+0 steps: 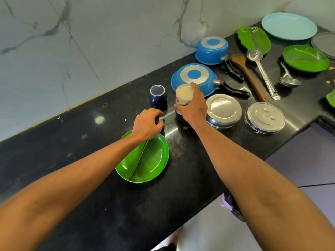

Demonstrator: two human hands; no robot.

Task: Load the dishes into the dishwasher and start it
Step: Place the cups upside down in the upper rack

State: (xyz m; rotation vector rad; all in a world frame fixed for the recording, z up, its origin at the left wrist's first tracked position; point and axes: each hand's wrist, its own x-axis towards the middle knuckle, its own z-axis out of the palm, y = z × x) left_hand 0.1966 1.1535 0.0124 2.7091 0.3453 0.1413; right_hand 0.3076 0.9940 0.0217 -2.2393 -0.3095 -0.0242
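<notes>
A dark blue cup (157,97) stands upside down on the black counter (90,142). My left hand (147,125) reaches over a green leaf-shaped plate (145,160), and its fingers curl round a dark part at the cup's near side, apparently its handle. To the right, my right hand (194,105) grips an upturned white cup (184,94) with a red pattern, fingers wrapped round its side. The dishwasher is out of view.
Two upturned blue pans (195,78) (212,49), two steel lidded bowls (223,110) (264,117), a wooden spatula (248,75), two steel ladles (261,73) (289,78), more green plates (253,39) (306,57) and a light blue plate (289,26) crowd the right. A marble wall (90,42) backs the counter.
</notes>
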